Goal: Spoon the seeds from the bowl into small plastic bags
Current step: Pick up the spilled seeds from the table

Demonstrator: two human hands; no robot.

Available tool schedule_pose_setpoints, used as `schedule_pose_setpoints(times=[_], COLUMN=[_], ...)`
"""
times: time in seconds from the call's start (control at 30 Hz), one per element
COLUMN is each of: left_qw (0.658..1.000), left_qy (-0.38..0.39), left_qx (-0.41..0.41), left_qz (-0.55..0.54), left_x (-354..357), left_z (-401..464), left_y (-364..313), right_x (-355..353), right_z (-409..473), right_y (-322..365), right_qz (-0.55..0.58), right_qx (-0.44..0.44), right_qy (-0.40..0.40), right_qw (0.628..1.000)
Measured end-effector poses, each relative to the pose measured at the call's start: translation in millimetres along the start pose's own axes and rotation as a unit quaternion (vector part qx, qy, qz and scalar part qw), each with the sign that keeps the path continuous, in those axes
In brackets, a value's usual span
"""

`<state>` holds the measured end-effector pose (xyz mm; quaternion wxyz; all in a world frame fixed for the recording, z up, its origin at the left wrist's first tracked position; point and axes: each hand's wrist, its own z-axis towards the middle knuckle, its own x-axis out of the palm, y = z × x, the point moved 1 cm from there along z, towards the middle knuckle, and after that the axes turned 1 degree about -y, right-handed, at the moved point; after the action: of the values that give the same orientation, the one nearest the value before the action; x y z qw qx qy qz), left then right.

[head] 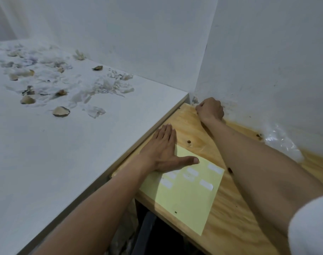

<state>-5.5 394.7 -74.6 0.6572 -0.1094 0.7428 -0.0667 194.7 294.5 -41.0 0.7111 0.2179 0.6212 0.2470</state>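
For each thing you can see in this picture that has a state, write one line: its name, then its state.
left hand: open, flat, pressing on the yellow sheet.
right hand: fist-like in the corner; whether it holds anything cannot be told.
yellow sheet: lying flat on the wooden board, white labels stuck on it.
small plastic bags: scattered on the white table, some filled, some empty.
wooden board: level, beside the white table.

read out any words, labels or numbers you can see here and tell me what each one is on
No text can be read.
White stickers on the yellow sheet: blank or too blurred to tell.
Small bags on the white table: no label shows.
Wooden board, walls: no writing.
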Motion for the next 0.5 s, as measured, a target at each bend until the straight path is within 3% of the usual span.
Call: schedule_pose_setpoints(times=[0.07, 0.13, 0.2, 0.33, 0.4, 0.5], left_qw=[1.0, 1.0, 1.0, 1.0, 1.0, 1.0], left_qy=[-0.002, -0.005, -0.006, -0.003, -0.003, -0.004], left_qx=[-0.001, -0.001, 0.0, 0.0, -0.002, -0.003], left_qz=[-0.002, -0.003, -0.005, -0.004, -0.004, 0.002], left_x=[-1, -3, -4, -5, -6, -6], left_z=[0, 0, -1, -1, -2, -2], left_y=[0, 0, 0, 1, 1, 0], right_x=[-15, -32, -46, -67, -76, -77], right_z=[-7, -22, -39, -71, -87, -101], right_y=[0, -3, -8, -17, -19, -25], right_qz=[0.147, 0.267, 0.272, 0.083, 0.052, 0.017], right_qx=[0.067, 0.149, 0.163, -0.027, -0.113, -0.158], right_qy=[0.047, 0.147, 0.233, 0.273, 0.301, 0.284], right_qw=[0.986, 0.941, 0.919, 0.958, 0.946, 0.946])
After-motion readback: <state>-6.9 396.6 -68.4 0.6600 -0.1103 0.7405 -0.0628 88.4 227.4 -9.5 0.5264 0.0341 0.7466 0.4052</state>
